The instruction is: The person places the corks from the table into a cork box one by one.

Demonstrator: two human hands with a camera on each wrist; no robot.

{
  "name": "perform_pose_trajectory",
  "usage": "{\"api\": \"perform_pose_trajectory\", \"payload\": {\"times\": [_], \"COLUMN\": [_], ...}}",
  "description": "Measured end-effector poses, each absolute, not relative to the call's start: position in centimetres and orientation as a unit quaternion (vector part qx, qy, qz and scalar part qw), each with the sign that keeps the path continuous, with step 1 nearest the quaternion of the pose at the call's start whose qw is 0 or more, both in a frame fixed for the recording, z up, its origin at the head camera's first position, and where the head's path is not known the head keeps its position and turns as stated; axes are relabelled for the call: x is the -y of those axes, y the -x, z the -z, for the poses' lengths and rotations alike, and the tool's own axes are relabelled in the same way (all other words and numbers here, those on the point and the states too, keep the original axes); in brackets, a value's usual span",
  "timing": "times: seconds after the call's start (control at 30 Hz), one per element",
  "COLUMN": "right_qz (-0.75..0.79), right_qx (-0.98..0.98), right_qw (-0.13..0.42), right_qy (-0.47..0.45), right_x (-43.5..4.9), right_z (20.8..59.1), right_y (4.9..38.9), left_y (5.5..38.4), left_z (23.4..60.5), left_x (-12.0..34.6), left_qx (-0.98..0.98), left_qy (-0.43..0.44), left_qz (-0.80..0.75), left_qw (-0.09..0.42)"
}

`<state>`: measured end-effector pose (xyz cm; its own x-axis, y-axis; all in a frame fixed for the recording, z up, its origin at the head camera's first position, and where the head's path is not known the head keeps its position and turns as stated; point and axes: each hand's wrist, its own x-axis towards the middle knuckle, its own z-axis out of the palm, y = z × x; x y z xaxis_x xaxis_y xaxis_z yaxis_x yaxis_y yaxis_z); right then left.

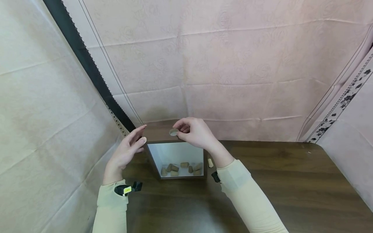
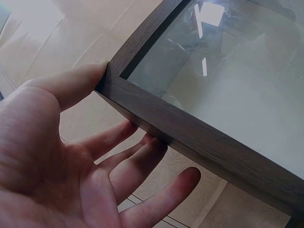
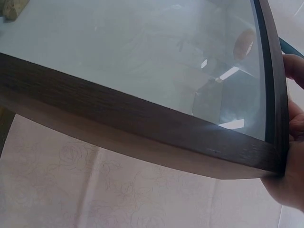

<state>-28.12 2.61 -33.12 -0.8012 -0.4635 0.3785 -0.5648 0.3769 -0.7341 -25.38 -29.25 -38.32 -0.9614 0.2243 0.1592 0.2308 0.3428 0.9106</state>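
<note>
A dark wooden box frame (image 1: 154, 141) with a glass front stands on the table. Several corks (image 1: 184, 165) lie along its bottom. A round hole (image 1: 173, 132) shows in its top edge. Beside the frame's upper left corner is my left hand (image 1: 123, 154); in the left wrist view its thumb and fingertips touch the wood (image 2: 199, 130), fingers spread and relaxed. My right hand (image 1: 196, 133) is over the top, fingers loosely bent, thumb and index fingertips right at the hole and apart. No cork shows between them. In the right wrist view that hand is mostly cut off.
One loose cork (image 1: 210, 162) stands on the table to the right of the frame, near my right wrist. The brown wooden table (image 1: 276, 181) reaches out to the right. Pale cloth (image 1: 227, 71) hangs behind the frame, and more cloth (image 1: 52, 129) hangs on the left.
</note>
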Motion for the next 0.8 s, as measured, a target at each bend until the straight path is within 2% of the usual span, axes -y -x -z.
{"api": "perform_pose_trajectory", "payload": {"times": [0.47, 0.8], "right_qz": [-0.481, -0.614], "right_qx": [0.813, 0.719], "right_qw": [0.066, 0.082], "right_qy": [-0.32, -0.315], "right_x": [-3.0, -5.5], "right_z": [33.5, 34.4], "right_y": [28.3, 27.3], "left_y": [25.5, 25.3], "left_z": [38.2, 38.2], "left_x": [29.4, 29.4], "left_qx": [0.822, 0.824], "left_qy": [0.136, 0.133], "left_qz": [0.553, 0.551], "left_qw": [0.003, 0.0]}}
